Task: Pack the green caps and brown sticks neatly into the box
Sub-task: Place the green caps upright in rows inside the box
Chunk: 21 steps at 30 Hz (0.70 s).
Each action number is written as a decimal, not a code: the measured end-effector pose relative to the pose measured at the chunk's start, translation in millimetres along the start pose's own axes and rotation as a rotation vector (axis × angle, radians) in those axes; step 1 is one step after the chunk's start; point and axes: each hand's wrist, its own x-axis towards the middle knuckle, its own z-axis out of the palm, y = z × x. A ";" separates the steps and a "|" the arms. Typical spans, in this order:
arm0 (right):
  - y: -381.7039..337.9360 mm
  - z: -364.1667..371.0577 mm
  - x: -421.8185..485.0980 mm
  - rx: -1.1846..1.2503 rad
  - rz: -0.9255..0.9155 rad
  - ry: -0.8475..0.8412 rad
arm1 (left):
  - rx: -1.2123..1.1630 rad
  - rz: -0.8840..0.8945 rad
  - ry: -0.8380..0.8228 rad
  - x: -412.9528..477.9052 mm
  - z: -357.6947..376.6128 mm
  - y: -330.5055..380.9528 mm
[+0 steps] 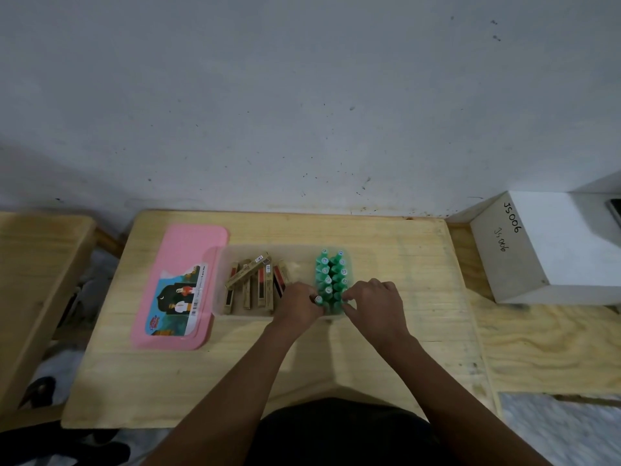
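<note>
A clear plastic box (220,264) sits mid-table. Several brown sticks (250,280) lie in its left half, mostly side by side, one slanting across the others. Several green caps (331,272) stand upright in two rows in its right half. My left hand (297,304) pinches a green cap (318,299) at the near end of the left row. My right hand (376,304) rests at the near right corner of the box, fingertips against the near caps of the right row; what they grip is hidden.
A pink lid (183,264) with a picture label lies left of the box. A white box (551,243) marked JS006 stands at the far right on a second board. The wall runs along the table's far edge.
</note>
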 end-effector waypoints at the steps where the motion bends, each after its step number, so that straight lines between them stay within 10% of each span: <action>1: -0.2 0.0 0.0 -0.001 -0.003 -0.007 | 0.004 -0.011 -0.007 0.4 1.0 0.8; 21: -3.3 -2.9 1.1 0.008 0.009 -0.043 | 0.015 -0.021 -0.041 6.8 6.8 3.3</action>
